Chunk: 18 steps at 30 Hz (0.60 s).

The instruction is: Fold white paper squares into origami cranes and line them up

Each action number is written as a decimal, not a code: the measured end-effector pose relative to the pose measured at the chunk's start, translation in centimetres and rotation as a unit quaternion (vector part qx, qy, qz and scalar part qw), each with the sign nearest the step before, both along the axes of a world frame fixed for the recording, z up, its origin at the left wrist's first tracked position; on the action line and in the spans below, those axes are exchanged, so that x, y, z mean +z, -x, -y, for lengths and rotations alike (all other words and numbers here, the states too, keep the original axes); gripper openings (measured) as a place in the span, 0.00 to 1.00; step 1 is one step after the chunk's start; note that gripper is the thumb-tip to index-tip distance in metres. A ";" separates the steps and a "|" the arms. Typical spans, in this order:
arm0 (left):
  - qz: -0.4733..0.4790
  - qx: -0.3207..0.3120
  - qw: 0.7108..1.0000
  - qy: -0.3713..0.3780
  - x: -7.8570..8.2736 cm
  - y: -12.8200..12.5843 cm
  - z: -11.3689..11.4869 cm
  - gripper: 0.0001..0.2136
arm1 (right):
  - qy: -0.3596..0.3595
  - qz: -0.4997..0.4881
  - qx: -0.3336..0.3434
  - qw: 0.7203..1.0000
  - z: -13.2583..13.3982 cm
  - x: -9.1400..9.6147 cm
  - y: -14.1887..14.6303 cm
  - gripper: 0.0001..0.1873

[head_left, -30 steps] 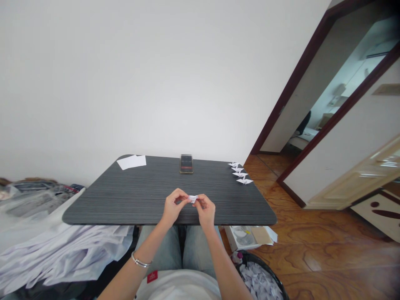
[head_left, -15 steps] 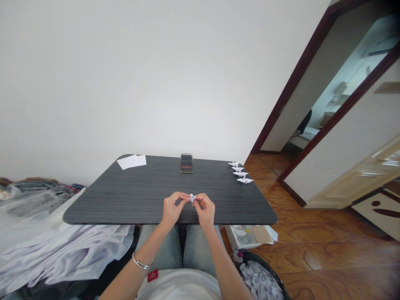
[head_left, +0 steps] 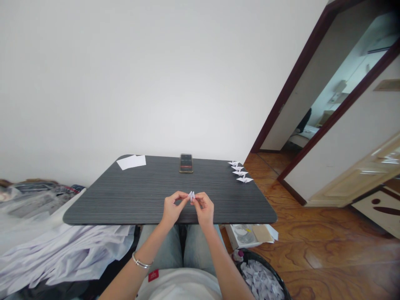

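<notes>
A small, compactly folded piece of white paper (head_left: 191, 197), narrow points upward, is pinched between fingers (head_left: 179, 194) over the dark grey, round-cornered table (head_left: 125, 189).

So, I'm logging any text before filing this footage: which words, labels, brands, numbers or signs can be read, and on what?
No text is readable here.
Red tag on the white shirt: any lettering is too small to read.
Smartphone: screen too blurred to read.
Folded paper: no readable marks.
</notes>
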<state>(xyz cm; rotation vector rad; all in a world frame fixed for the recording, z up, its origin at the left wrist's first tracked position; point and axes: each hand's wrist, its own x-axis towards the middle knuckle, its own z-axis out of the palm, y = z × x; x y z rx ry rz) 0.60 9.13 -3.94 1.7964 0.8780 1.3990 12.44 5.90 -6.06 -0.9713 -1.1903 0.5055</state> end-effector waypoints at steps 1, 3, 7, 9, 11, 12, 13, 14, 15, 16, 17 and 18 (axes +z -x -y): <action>0.009 -0.006 1.000 0.012 -0.1 0.0 -0.1 0.06 | 0.000 -0.008 0.008 1.000 0.0 0.0 0.0 0.03; 0.025 -0.016 0.999 0.031 -0.3 0.0 -0.3 0.06 | -0.001 -0.021 0.019 1.000 -0.1 0.0 -0.1 0.03; 0.048 -0.029 0.997 0.053 -0.6 -0.1 -0.5 0.06 | 0.003 -0.029 0.035 0.999 -0.2 0.0 -0.2 0.02; 0.051 -0.038 0.996 0.059 -0.7 -0.1 -0.5 0.06 | 0.007 -0.025 0.032 0.999 -0.2 0.1 -0.2 0.03; 0.050 -0.047 0.996 0.065 -0.7 -0.1 -0.5 0.07 | 0.009 -0.020 0.025 0.999 -0.3 0.1 -0.2 0.03; 0.049 -0.050 0.995 0.067 -0.6 -0.1 -0.4 0.07 | 0.009 -0.017 0.022 1.000 -0.3 0.1 -0.1 0.04; 0.047 -0.051 0.995 0.069 -0.6 -0.1 -0.4 0.07 | 0.009 -0.014 0.020 1.000 -0.3 0.1 -0.1 0.04; 0.045 -0.052 0.995 0.071 -0.6 -0.1 -0.4 0.07 | 0.008 -0.012 0.017 1.000 -0.3 0.1 -0.1 0.04; 0.045 -0.052 0.995 0.073 -0.6 -0.1 -0.3 0.07 | 0.007 -0.010 0.013 1.000 -0.3 0.1 -0.1 0.04; 0.046 -0.053 0.995 0.075 -0.6 -0.1 -0.3 0.07 | 0.005 -0.007 0.008 1.000 -0.3 0.0 0.0 0.03; 0.048 -0.057 0.994 0.076 -0.6 -0.1 -0.3 0.07 | 0.003 -0.003 0.002 1.000 -0.2 0.0 0.0 0.03; 0.050 -0.062 0.994 0.077 -0.6 -0.1 -0.3 0.08 | -0.001 0.002 -0.006 1.000 -0.2 0.0 0.0 0.03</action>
